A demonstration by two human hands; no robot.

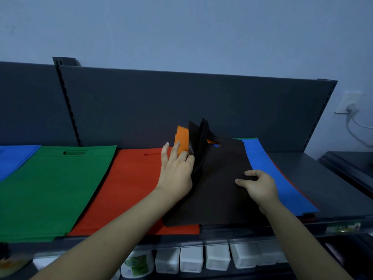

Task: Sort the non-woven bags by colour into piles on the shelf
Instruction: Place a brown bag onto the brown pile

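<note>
On the dark shelf (314, 178) lie sorted piles: blue bags (14, 158) at far left, green bags (52, 188), then red bags (129, 188). To the right sits a mixed stack with black bags (218, 195) on top and a blue bag (270, 170) showing at its right edge. My left hand (177, 172) lifts the left edges of several black bags, fingers against an orange bag (181, 142) standing up behind them. My right hand (258, 184) presses down on the top black bag with bent fingers.
A dark back panel (181, 102) rises behind the shelf. Below the shelf's front edge stand several white containers (218, 257) and a green-labelled bottle (137, 265). A wall socket with a plugged cable (351, 108) is at the right. Bare shelf lies right of the mixed stack.
</note>
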